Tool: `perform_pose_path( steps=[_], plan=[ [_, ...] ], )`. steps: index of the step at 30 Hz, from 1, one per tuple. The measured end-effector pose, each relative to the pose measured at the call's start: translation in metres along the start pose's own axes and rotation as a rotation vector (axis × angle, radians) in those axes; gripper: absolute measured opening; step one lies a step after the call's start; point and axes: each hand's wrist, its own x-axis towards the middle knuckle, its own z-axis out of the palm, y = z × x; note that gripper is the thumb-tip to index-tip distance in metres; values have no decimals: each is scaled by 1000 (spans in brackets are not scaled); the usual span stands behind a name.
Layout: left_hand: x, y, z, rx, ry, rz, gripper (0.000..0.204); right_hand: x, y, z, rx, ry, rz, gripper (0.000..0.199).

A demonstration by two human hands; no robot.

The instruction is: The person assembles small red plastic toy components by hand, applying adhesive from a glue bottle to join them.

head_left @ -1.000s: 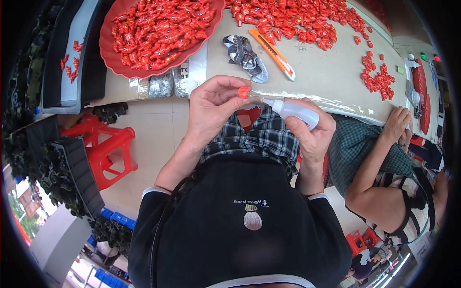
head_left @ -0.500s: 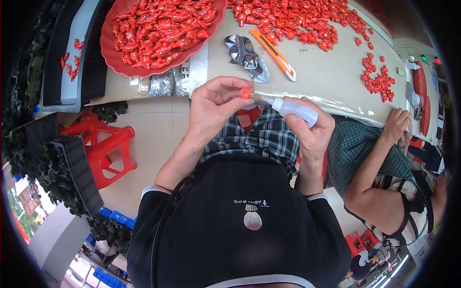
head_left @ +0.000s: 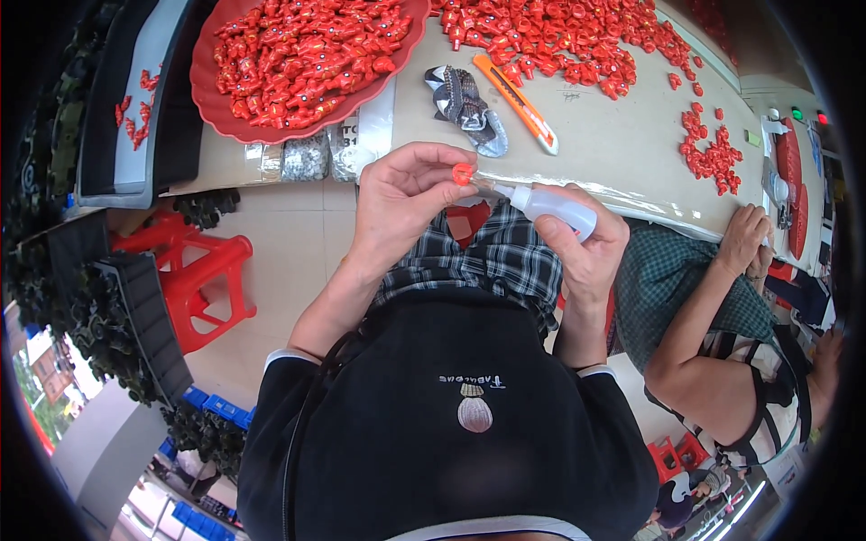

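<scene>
Between the thumb and fingertips of my left hand (head_left: 404,187) is a small red plastic piece (head_left: 462,173), pinched over the table's near edge. My right hand (head_left: 591,243) is wrapped round a small white squeeze bottle (head_left: 561,213) with a thin nozzle. That nozzle points left toward the red piece, its tip close to it; whether they touch I cannot tell. Just beyond my hands lie a grey patterned cloth bundle (head_left: 466,110) and an orange utility knife (head_left: 516,104). A large red scalloped tray (head_left: 200,90) heaped with red figure-like pieces (head_left: 307,59) stands at the far left.
Many loose red pieces (head_left: 577,54) spread over the table (head_left: 622,135) at the back, with a smaller cluster (head_left: 711,153) on the right. A co-worker's hand (head_left: 745,236) rests at the table edge on my right. Red stools (head_left: 203,279) stand on the floor at left.
Both my hands, the red piece and the bottle stay almost still. The view has shifted very slightly.
</scene>
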Motion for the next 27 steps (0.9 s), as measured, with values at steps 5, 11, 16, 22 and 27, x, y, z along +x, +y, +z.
perform_pose_path(
  steps=[5,11,16,22,27],
  plan=[
    [0,1,0,6,3,1,25,1,1,-2,17,-13,-15,26],
    [0,-1,-2,35,-36,49,24,1,1,-3,25,15,-31,26],
    [0,0,-1,24,-10,28,25,2,0,-3,21,35,-39,27],
    [0,1,0,36,-2,6,28,2,1,-3,10,36,-58,27],
    [0,-1,-1,41,-18,47,25,3,3,-2,7,33,-66,27]
  ],
)
